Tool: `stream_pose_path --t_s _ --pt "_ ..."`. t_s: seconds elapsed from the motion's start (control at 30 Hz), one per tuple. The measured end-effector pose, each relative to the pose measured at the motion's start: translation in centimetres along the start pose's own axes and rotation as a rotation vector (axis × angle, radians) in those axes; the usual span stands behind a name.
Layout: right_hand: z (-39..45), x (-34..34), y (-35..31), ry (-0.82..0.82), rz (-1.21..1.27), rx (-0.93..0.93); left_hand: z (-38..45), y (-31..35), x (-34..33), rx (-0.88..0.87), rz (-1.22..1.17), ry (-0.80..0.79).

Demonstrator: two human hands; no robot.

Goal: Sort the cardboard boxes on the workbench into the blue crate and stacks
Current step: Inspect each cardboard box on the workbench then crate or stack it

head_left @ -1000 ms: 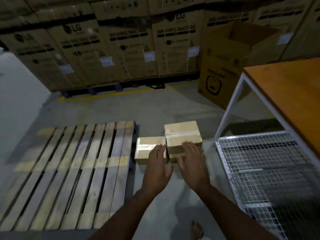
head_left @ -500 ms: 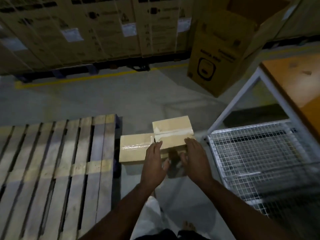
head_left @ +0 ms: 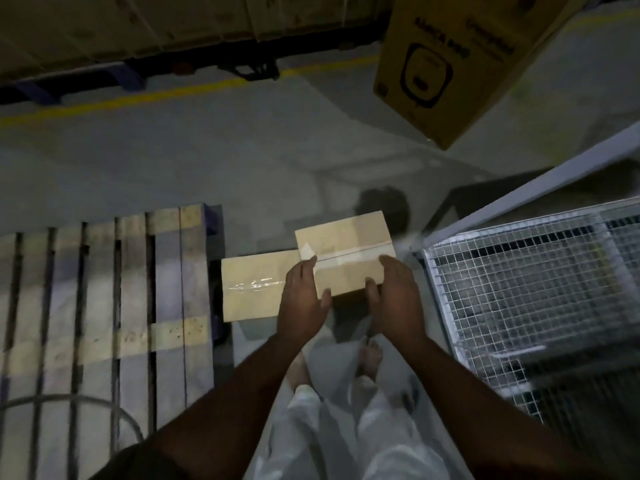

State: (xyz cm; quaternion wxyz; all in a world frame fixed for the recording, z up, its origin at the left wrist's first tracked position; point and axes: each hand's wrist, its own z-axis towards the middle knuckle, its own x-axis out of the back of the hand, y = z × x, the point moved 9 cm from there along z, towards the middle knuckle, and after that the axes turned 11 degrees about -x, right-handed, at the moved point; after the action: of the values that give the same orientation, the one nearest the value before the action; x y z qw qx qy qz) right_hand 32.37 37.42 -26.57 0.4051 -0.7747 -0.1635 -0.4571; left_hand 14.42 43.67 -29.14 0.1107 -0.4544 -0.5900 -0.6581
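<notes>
With my left hand and right hand gripping the near corners of the top box stacked on the floor beside a second box, sorting looks under way, no crate in sight.

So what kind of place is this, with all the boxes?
Most likely a warehouse or storeroom. A wooden pallet lies on a concrete floor marked with a yellow line, and big printed cartons stand around.

A person's left hand and right hand grip a taped brown cardboard box beside a second flat cardboard box and a wooden slatted pallet.
</notes>
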Motion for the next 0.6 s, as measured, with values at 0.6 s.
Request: stream_pose_path --t_s 0.6 --pt "20.1 -18.6 14.8 -0.191 -0.072 -0.180 9.2 -17.3 -18.5 0.532 -0.126 0.090"
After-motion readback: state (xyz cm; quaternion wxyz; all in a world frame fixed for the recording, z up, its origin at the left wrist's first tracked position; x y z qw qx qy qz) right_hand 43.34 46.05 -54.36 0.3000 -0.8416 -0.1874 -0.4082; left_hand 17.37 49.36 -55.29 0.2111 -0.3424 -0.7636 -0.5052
